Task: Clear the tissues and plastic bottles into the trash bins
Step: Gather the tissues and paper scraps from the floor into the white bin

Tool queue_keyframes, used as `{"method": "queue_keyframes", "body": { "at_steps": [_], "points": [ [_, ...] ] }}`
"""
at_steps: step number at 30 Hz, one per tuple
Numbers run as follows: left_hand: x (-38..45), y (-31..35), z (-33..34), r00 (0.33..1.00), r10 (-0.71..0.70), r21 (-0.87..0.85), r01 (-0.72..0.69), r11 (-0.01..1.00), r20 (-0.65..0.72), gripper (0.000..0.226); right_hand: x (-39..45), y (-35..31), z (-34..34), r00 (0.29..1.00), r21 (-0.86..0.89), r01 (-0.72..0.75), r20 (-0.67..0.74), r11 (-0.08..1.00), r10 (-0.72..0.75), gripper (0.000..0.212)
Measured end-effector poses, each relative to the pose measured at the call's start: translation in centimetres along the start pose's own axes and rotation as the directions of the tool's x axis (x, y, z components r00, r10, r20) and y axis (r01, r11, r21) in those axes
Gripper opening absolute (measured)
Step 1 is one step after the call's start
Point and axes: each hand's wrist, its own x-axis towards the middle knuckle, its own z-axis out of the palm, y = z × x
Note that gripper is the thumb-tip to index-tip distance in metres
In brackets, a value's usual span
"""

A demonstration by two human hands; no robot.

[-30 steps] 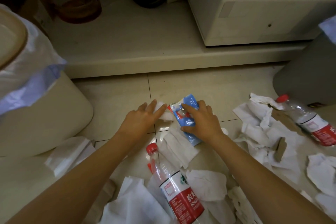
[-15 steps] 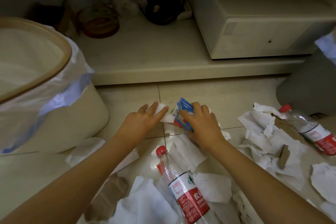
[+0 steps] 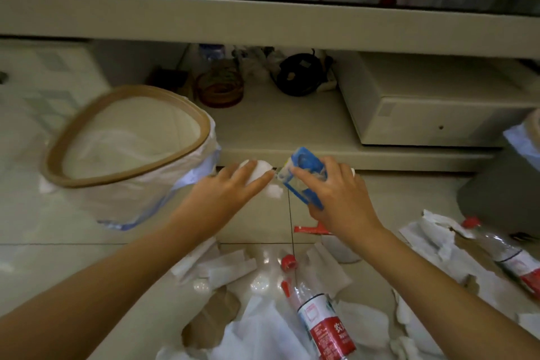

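My left hand holds a crumpled white tissue just right of the lined trash bin. My right hand grips a blue and clear tissue packet, lifted off the floor. Both hands are raised side by side in front of the low shelf. A plastic bottle with a red cap and red label lies on the floor below my hands. A second bottle lies at the right. White tissues are scattered over the tiles.
A grey bin stands at the right edge. A low shelf behind holds a beige box, a black object and a glass bowl. Brown cardboard scraps lie among the tissues.
Both hands have lifted off the floor with the tissue and the blue packet. The view has tilted up, so the left bin's opening is now in sight.
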Motion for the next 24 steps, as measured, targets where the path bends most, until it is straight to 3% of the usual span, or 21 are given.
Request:
{"method": "queue_keyframes", "body": {
  "at_steps": [6, 8, 10, 21, 24],
  "points": [
    [-2.5, -3.7, -6.6, 0.979, -0.143, 0.073, 0.155, 0.985, -0.148, 0.081, 4.0, -4.5, -5.0, 0.982, 0.024, 0.116, -0.156, 0.993, -0.11, 0.075],
    [-3.7, -5.6, -8.0, 0.958, -0.189, 0.056, 0.205, 0.977, -0.215, 0.064, 5.9, -6.6, -6.4, 0.962, 0.032, 0.159, -0.229, 0.987, -0.147, 0.074],
    [-4.9, -7.8, -8.5, 0.937, -0.267, 0.025, 0.28, 0.96, -0.223, 0.063, 7.9, -8.9, -7.2, 0.94, 0.03, 0.185, -0.296, 0.982, -0.168, 0.069],
    [-6.0, -15.4, -3.3, 0.749, -0.654, -0.189, 0.63, 0.753, -0.107, 0.051, 17.5, -19.2, -4.6, 0.923, 0.068, 0.216, -0.341, 0.974, -0.181, 0.068],
    [-5.9, -16.2, -2.8, 0.728, -0.685, -0.205, 0.676, 0.707, 0.038, 0.06, 18.8, -20.5, -3.3, 0.942, 0.117, 0.292, -0.205, 0.949, -0.265, 0.077]
  ]
}}
